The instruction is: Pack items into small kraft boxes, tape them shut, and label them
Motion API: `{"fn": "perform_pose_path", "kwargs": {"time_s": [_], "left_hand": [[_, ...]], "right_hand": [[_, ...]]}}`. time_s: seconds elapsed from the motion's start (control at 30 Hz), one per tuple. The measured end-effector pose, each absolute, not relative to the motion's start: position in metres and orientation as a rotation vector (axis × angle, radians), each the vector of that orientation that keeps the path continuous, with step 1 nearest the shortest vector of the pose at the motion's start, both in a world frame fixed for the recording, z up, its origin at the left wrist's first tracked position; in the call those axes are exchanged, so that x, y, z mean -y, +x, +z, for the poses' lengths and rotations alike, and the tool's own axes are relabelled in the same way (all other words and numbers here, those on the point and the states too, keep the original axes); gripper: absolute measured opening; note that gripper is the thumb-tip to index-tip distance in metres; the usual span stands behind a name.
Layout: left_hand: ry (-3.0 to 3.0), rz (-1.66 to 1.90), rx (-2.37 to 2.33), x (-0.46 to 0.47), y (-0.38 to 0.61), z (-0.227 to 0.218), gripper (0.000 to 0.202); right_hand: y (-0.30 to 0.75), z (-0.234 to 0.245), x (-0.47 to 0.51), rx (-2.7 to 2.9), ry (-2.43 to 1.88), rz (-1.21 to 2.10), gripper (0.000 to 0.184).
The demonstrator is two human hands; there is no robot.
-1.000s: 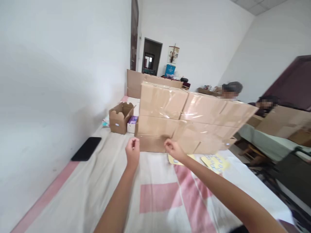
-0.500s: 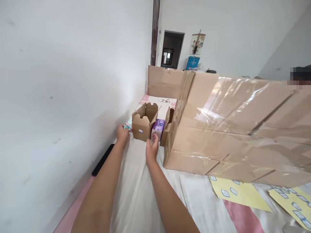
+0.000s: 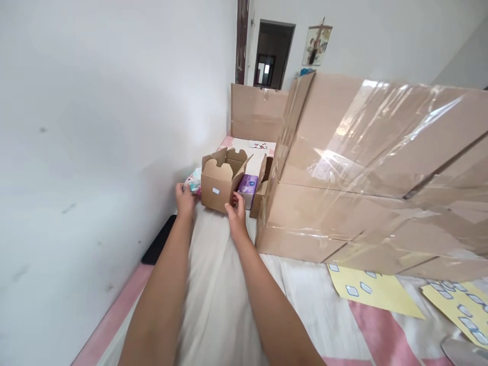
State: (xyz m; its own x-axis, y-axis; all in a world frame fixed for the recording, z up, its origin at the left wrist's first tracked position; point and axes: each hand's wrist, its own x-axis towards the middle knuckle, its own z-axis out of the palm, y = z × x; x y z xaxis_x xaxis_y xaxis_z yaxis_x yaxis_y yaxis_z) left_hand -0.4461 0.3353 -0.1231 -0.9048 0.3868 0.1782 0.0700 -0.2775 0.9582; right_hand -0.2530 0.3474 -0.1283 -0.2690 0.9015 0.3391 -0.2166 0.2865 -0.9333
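A small open cardboard box (image 3: 219, 180) with raised flaps stands on the cloth-covered table (image 3: 217, 284), near the white wall. My left hand (image 3: 184, 199) is at its left side, fingers curled around the box's edge. My right hand (image 3: 236, 209) grips its lower right corner. Right of this box lies a purple packet (image 3: 248, 185), beside another small box (image 3: 262, 189). A pale patterned packet (image 3: 193, 181) peeks out behind my left hand.
A big stack of cartons wrapped in clear film (image 3: 373, 173) fills the right side. A black phone (image 3: 158, 246) lies by the wall. Yellow sticker sheets (image 3: 371, 291) lie on the cloth at the right. More cartons (image 3: 257, 112) stand further back, near a doorway.
Both arms have reached forward from in front of the wrapped stack to the small open box; my hands now hold its sides, and the view has moved closer.
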Motion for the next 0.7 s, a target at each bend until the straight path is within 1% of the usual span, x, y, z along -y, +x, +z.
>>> {"fn": "perform_pose_path", "kwargs": {"time_s": [0.13,0.23,0.33,0.43,0.53,0.6,0.63,0.7], "left_hand": [[0.534,2.427,-1.627,-0.284,-0.428,-0.091,0.021],[0.523,2.526,-1.579,-0.228,-0.404,-0.066,0.026],[0.520,2.619,-1.550,-0.158,-0.365,-0.043,0.032],[0.524,2.682,-1.523,-0.079,-0.311,-0.033,0.038],[0.350,2.767,-1.518,-0.008,-0.252,-0.041,0.045],[0.149,2.606,-1.602,0.022,-0.214,-0.053,0.043],[0.125,2.509,-1.602,0.030,-0.196,-0.059,0.043],[0.287,2.253,-1.657,0.032,-0.159,-0.067,0.038]], "right_hand": [[-0.245,-0.104,-0.329,1.470,-0.534,1.301,0.039],[-0.227,-0.079,-0.301,1.526,-0.362,1.302,0.037],[-0.191,-0.055,-0.263,1.659,-0.170,1.287,0.037],[-0.133,-0.038,-0.218,1.914,0.083,1.245,0.031],[-0.062,-0.031,-0.175,2.193,0.301,1.053,0.017],[-0.014,-0.032,-0.152,2.305,0.403,0.801,0.012],[0.010,-0.033,-0.142,2.353,0.426,0.668,0.015],[0.056,-0.036,-0.127,2.443,0.451,0.457,0.019]]}}
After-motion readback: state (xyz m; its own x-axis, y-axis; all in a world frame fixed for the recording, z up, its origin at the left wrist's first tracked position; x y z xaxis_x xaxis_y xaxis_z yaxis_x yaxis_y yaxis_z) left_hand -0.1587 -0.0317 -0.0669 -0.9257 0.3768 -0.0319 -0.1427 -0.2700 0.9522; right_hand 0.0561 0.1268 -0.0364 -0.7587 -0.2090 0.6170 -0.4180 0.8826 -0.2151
